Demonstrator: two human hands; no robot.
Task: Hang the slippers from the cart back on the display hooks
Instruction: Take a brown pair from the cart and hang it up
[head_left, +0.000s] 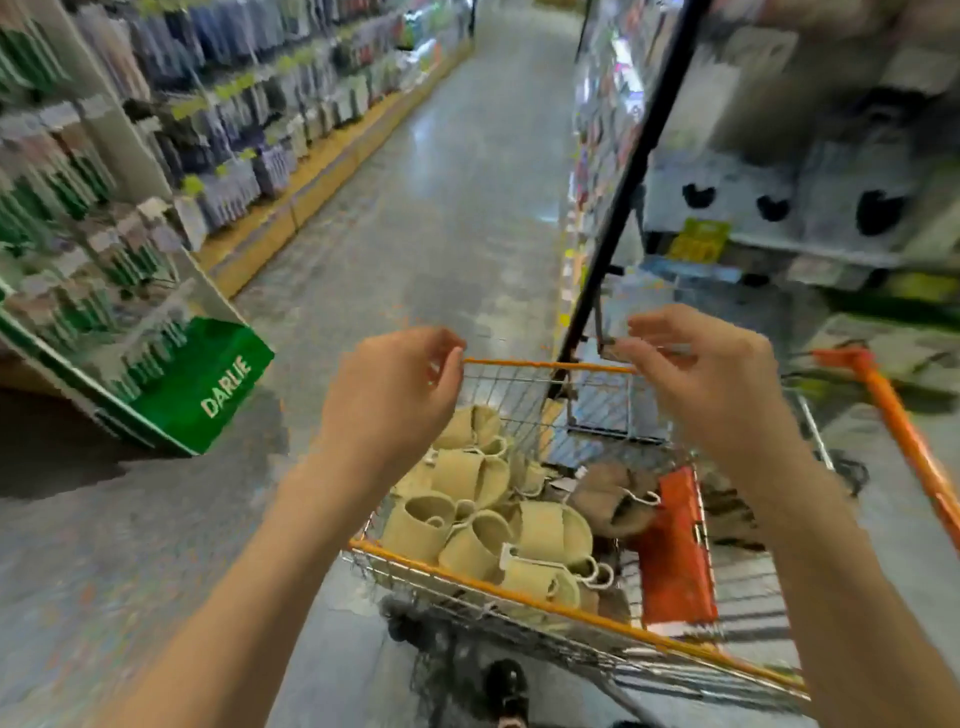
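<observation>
Right now both hands hover over the cart (540, 366) – left hand (395, 389) and right hand (711, 374) loosely curled, holding nothing, slippers (483, 525) piled w/ tangled loops – grab one and others prob. drag out.

The wire cart (524, 584) with orange rim holds beige slippers (470, 475) and a brown pair (610, 499).

Slippers (483, 519) lie piled in cart (519, 577) at bottom centre, w/ left hand (395, 395) & right hand (711, 379) raised above it, shelves (156, 130) along aisle's left, display rack (779, 182) to right just beside cart.
</observation>
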